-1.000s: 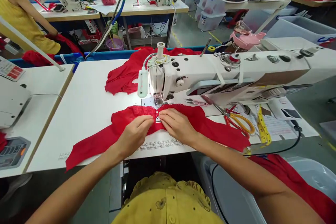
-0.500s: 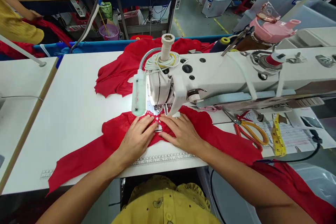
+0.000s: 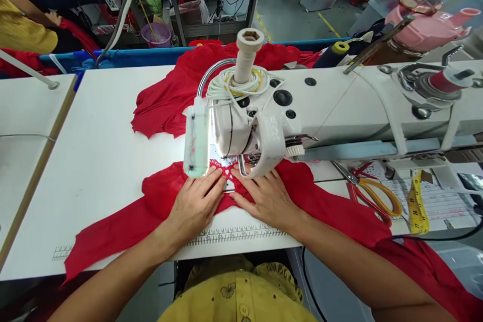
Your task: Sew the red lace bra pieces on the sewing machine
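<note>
Pressing flat, left hand (image 3: 194,206) and right hand (image 3: 266,198) pin red fabric (image 3: 324,206) beneath open palms, gripping nothing.

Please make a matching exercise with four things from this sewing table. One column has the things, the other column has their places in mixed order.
Things:
1. scissors
2. tape measure
3. left hand
4. lamp

Places:
A. hangs at the left of the sewing machine head
B. flat on the red fabric, left of the needle
C. yellow, at the right of the scissors
D. on the table, under the machine arm, orange handles

Pairs: 1-D, 2-C, 3-B, 4-A
</note>
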`<state>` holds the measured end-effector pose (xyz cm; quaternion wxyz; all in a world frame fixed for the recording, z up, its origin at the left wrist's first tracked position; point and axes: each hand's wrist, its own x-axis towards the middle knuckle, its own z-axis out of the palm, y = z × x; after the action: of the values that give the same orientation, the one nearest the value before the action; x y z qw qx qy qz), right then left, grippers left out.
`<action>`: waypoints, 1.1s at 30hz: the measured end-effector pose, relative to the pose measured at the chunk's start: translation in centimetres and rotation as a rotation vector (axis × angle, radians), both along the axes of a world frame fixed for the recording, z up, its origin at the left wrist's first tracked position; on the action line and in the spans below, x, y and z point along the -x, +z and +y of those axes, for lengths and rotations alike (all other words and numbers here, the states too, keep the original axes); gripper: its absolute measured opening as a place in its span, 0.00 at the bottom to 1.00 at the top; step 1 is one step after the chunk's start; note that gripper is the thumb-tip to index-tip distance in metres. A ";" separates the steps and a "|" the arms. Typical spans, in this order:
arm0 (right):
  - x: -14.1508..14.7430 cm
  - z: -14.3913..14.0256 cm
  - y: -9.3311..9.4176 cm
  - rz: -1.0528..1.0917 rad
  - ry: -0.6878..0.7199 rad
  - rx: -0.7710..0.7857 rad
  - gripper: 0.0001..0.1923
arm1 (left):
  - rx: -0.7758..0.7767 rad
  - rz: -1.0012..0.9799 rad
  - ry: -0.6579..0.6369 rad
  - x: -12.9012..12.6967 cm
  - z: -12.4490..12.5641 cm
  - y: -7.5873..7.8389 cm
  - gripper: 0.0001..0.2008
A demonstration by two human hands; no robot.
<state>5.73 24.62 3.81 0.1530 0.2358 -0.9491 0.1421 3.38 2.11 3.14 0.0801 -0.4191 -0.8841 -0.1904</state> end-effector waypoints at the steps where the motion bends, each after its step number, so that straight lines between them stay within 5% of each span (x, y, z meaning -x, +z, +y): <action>1: 0.0 0.0 0.0 0.000 0.001 0.003 0.21 | 0.004 0.014 0.002 0.0 0.0 0.0 0.18; 33: 0.0 0.9 -0.3 -0.210 0.037 0.037 0.34 | 0.025 -0.042 0.071 0.4 -0.7 0.5 0.30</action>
<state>5.73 25.50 3.55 0.0543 0.2342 -0.9526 0.1865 2.99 1.41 3.64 0.0633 -0.3842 -0.9023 -0.1852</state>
